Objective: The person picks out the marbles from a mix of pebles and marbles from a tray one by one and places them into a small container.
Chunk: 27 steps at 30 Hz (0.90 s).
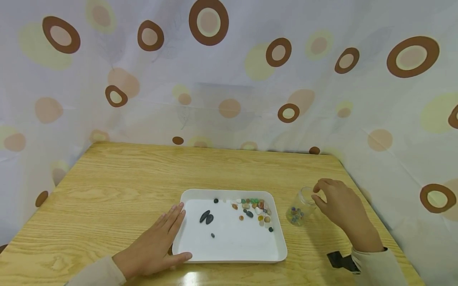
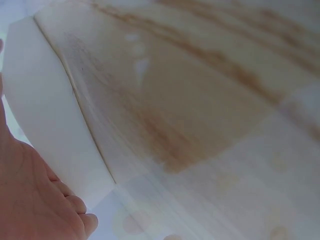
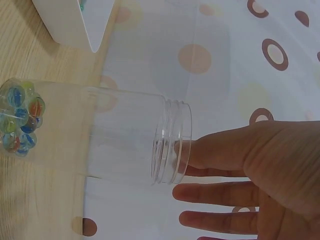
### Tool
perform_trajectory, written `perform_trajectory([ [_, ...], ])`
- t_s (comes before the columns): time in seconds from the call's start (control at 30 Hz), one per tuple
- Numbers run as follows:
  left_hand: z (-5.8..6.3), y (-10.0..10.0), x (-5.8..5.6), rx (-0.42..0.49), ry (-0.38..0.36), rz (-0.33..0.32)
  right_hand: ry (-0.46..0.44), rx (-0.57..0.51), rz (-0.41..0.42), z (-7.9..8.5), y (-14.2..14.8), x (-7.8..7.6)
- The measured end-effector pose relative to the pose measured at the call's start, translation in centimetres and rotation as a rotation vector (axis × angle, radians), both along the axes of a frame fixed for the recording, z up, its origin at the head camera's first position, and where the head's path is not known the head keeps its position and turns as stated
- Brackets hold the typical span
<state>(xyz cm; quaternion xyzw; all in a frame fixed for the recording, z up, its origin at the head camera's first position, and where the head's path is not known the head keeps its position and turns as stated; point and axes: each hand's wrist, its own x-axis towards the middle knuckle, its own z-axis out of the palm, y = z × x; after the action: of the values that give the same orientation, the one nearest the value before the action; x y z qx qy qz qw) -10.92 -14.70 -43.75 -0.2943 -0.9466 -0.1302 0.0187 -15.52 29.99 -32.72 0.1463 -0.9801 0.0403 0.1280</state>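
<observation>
A white rectangular tray (image 1: 236, 250) holds loose stones and beads. My left hand (image 1: 154, 240) lies at its left side with fingers straight, fingertips along the rim and thumb over the near corner. In the left wrist view, that palm (image 2: 35, 195) is against the tray's outer wall (image 2: 50, 110). Right of the tray stands a clear, lidless jar (image 3: 125, 132), with several swirled glass marbles (image 3: 21, 117) at its bottom. My right hand (image 1: 340, 204) hovers at the jar's mouth, thumb and forefinger apart, thumb tip right at the threaded rim.
Colourful stones (image 1: 255, 204) cluster in the tray's far right corner. Two black oval stones (image 1: 204, 216) lie left of centre, a small dark one (image 1: 212, 235) nearer. The wooden table (image 1: 136, 174) ends at a patterned cloth (image 1: 229, 79). A black strap (image 1: 341, 262) hangs at my right cuff.
</observation>
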Motion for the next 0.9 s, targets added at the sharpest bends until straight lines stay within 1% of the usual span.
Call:
perform_trajectory([
  [0.3,-0.2,0.0,0.0,-0.008,0.017,0.0,0.013,-0.012,0.006,0.0,0.0,0.0],
  [0.43,-0.2,0.0,0.0,-0.005,0.017,-0.002,0.046,-0.016,0.024,0.0,-0.3,-0.2],
  [0.57,-0.1,-0.1,0.0,-0.002,-0.001,-0.001,0.081,-0.025,0.054,0.1,-1.1,-0.3],
  [0.73,0.0,0.0,0.1,0.001,-0.026,0.004,0.05,-0.031,0.073,0.6,-2.6,-0.4],
  [0.9,-0.1,-0.1,0.0,-0.005,-0.01,0.002,0.019,-0.029,0.119,0.7,-4.2,-0.6],
])
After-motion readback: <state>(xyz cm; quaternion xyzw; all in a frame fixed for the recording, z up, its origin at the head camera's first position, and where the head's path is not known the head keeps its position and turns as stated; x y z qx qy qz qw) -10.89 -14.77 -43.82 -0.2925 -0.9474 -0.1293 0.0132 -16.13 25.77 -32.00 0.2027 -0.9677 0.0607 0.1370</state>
